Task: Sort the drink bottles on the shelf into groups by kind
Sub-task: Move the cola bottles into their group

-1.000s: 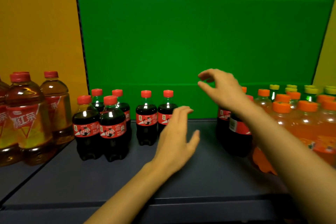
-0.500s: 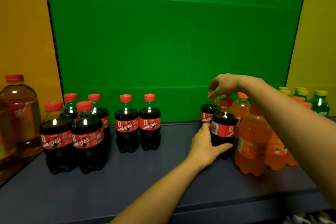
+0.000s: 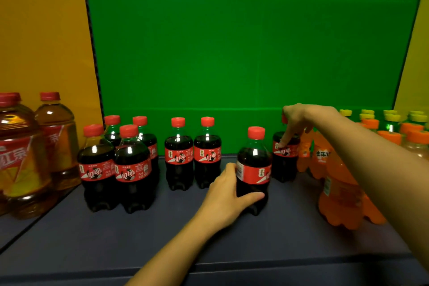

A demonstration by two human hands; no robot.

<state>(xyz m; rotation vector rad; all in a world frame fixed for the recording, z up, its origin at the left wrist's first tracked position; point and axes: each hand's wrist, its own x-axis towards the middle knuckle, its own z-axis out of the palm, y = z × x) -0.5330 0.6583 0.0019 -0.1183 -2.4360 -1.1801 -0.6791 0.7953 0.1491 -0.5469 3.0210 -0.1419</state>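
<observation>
While the left hand wraps thumb and fingers round the lower body of a cola, which stands upright near the middle of the dark shelf, the right hand reaches over a second cola just behind and to the right. Its fingers bend down over the cap and neck, with one fingertip on the red label. Whether they clamp the bottle cannot be told, since the thumb is hidden. Orange sodas crowd just beside that second cola on its right, and the right forearm crosses in front of them. Behind these stand green bottles with yellow caps. Left of the gripped cola, apart from it, a pair of colas stands by the green backdrop. Further left is a cluster of four colas packed close together, and at the far left two big tea bottles stand against a yellow wall.
</observation>
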